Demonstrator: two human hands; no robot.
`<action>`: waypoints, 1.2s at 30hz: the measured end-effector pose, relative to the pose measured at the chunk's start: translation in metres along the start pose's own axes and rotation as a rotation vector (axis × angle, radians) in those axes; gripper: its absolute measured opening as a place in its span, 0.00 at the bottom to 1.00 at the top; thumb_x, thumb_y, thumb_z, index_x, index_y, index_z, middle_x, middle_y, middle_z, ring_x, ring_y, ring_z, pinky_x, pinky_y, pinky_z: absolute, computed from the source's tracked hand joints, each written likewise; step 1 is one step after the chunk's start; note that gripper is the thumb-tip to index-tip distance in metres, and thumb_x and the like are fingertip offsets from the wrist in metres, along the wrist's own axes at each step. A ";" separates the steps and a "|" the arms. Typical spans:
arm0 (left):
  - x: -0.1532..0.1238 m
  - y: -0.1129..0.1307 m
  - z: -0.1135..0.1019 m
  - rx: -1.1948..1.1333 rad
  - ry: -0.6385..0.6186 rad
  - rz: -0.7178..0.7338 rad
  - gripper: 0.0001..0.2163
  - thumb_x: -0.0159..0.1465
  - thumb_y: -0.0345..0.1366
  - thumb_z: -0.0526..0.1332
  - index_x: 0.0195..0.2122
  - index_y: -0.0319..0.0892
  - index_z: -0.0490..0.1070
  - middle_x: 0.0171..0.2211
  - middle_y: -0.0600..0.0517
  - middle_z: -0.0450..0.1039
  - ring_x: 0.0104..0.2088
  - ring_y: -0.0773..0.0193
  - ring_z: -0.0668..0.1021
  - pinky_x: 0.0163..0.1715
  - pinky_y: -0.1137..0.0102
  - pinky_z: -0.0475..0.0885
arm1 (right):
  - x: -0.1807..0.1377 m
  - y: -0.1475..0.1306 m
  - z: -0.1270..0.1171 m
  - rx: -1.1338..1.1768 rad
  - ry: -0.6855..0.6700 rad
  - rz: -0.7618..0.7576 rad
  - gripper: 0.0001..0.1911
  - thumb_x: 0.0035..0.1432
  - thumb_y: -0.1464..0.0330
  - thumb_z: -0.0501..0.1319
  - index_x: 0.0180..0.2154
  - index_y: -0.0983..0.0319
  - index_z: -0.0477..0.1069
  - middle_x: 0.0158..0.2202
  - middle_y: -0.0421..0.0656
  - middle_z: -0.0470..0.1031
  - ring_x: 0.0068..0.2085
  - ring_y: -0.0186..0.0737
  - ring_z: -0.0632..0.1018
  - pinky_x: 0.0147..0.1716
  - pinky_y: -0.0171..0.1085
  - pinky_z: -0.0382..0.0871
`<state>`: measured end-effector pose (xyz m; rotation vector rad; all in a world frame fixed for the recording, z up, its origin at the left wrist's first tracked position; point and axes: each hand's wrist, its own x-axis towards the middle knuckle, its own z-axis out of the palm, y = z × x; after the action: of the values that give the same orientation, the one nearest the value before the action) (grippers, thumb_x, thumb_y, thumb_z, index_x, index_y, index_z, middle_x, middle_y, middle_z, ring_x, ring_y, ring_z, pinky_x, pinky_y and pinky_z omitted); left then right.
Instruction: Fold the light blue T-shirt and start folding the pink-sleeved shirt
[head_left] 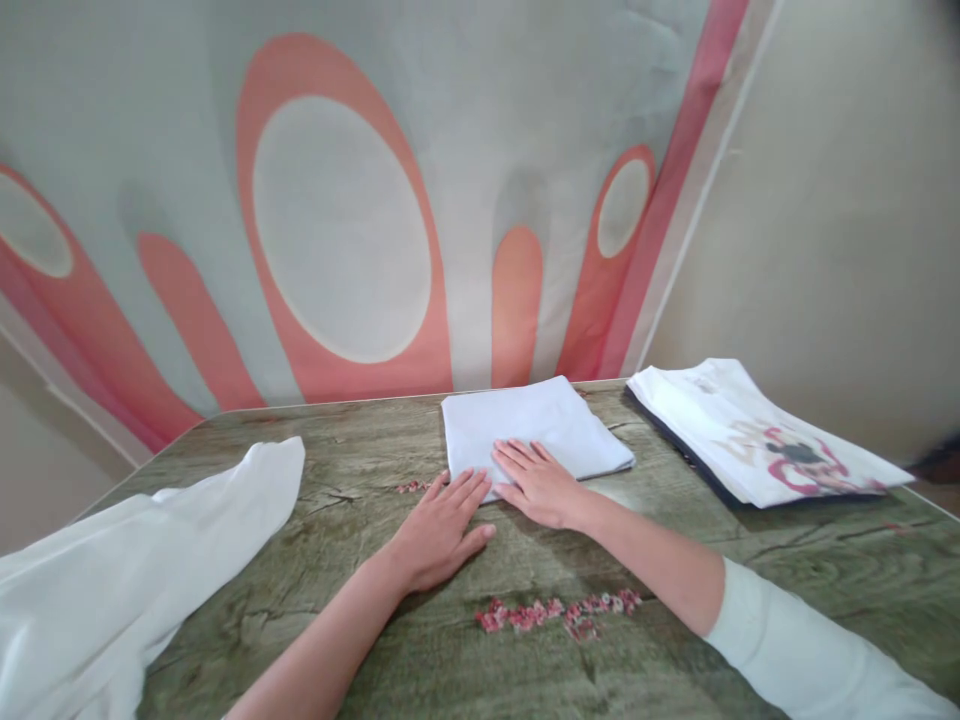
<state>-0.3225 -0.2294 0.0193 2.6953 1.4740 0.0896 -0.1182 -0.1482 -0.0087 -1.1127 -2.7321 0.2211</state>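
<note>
A folded white cloth [551, 420] lies flat on the wood-patterned table [360, 440] near its far edge. My left hand [439, 530] rests flat on the table, fingers stretched out, its fingertips touching the near edge of the cloth. Beside it my right hand [536, 485] lies flat with fingers together, on the cloth's near edge. Neither hand holds anything.
A loose white garment [127, 565] lies spread at the left of the table. A stack of folded shirts [757, 435], the top one printed, sits at the right. Small red floral prints [559, 612] mark the tabletop. A wall hanging with orange ovals [337, 220] is behind the table.
</note>
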 end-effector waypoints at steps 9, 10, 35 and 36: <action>0.001 -0.001 0.002 0.004 0.031 0.000 0.26 0.68 0.50 0.41 0.65 0.47 0.43 0.64 0.51 0.45 0.64 0.61 0.50 0.61 0.59 0.42 | -0.045 0.077 -0.006 -0.153 0.009 0.421 0.39 0.61 0.47 0.35 0.63 0.66 0.46 0.66 0.48 0.43 0.65 0.44 0.46 0.62 0.47 0.35; 0.001 -0.001 0.003 0.002 0.033 0.001 0.26 0.68 0.51 0.41 0.65 0.47 0.43 0.64 0.51 0.45 0.64 0.61 0.50 0.61 0.59 0.42 | -0.050 0.085 -0.006 -0.167 0.016 0.452 0.39 0.61 0.48 0.36 0.63 0.67 0.46 0.65 0.48 0.44 0.65 0.44 0.46 0.62 0.48 0.35; 0.006 -0.011 0.008 -0.013 0.078 -0.045 0.22 0.68 0.45 0.44 0.62 0.46 0.51 0.63 0.51 0.50 0.62 0.62 0.54 0.61 0.58 0.46 | -0.089 0.143 -0.058 0.667 -0.048 0.624 0.09 0.41 0.73 0.58 0.30 0.63 0.67 0.20 0.35 0.69 0.23 0.31 0.70 0.19 0.29 0.59; 0.006 -0.011 0.008 -0.013 0.078 -0.044 0.22 0.68 0.45 0.45 0.62 0.46 0.51 0.63 0.51 0.50 0.62 0.62 0.54 0.61 0.58 0.46 | -0.090 0.143 -0.059 0.674 -0.048 0.619 0.09 0.41 0.74 0.58 0.30 0.63 0.67 0.21 0.35 0.69 0.23 0.31 0.70 0.19 0.28 0.60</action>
<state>-0.3280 -0.2185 0.0103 2.6764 1.5474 0.2035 0.0553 -0.1062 0.0088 -1.6540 -1.9737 1.1479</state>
